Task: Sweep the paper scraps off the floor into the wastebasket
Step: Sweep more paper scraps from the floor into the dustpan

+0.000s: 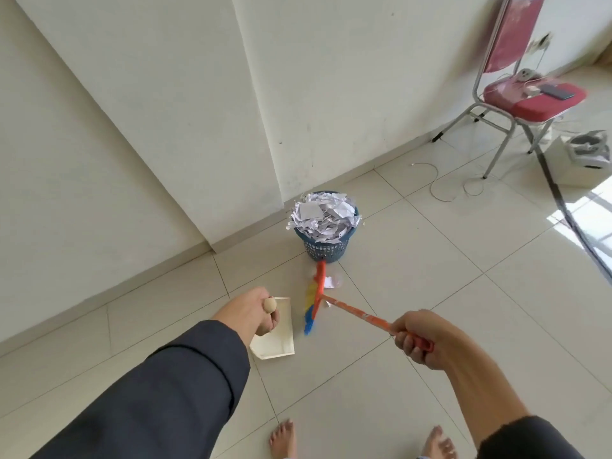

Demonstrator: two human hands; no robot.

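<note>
Our wastebasket [326, 241] is heaped full by the wall; a few paper scraps [331, 281] remain beside it. Our right hand [420, 339] grips the broom [318, 294], our left hand [253, 313] holds the dustpan [276, 339] handle.

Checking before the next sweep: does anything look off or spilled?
Yes. The wastebasket is heaped above its rim with paper scraps, some hanging over the edge; a scrap lies on the floor beside the broom.

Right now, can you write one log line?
left hand: holds dustpan handle | right hand: grips broom | scrap beside broom | wastebasket full
</note>
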